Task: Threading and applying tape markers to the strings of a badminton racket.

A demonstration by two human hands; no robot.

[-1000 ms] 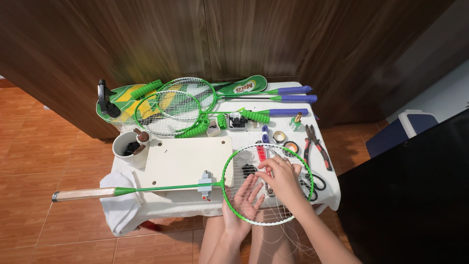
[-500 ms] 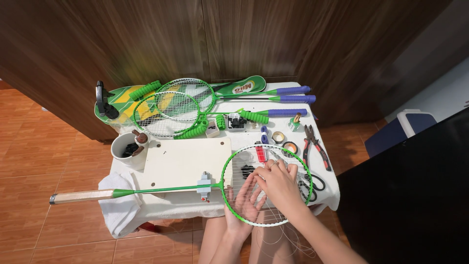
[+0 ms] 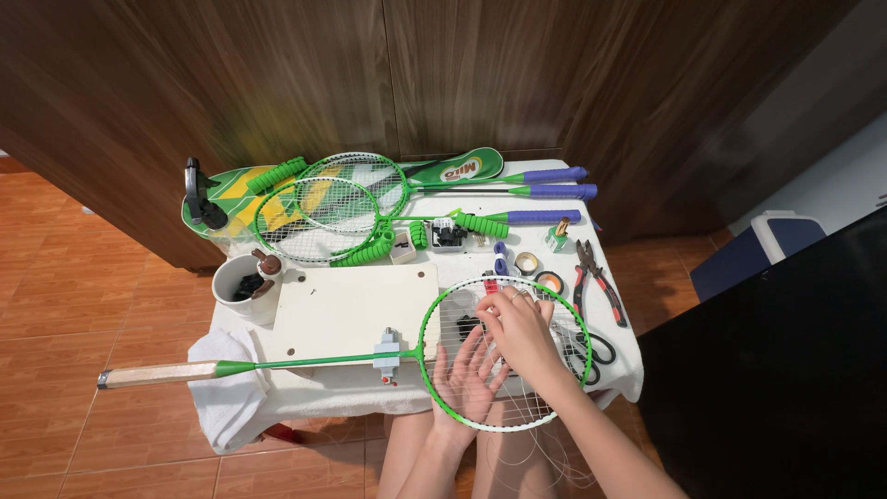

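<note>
Spanning taut white strings (image 3: 545, 393): round green racket (image 3: 428, 319); both hands

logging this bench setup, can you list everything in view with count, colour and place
green-framed badminton racket being strung: 1, green frame, pale taped handle, across the table front
small grey clamp: 1, grey, on that racket's shaft
pale rectangular board: 1, cream, table centre
white cloth-covered table: 1, white, middle of view
spare green rackets with purple grips: at least 2, table rear
green racket cover: 1, green, rear
white cup of dark bits: 1, left
red-handled pliers: 1, right
black scissors: 1, right edge
small tape rolls: about 2, near pliers
loose white string: hanging below the table
left hand: under the strings
right hand: fingers on the strings
</note>
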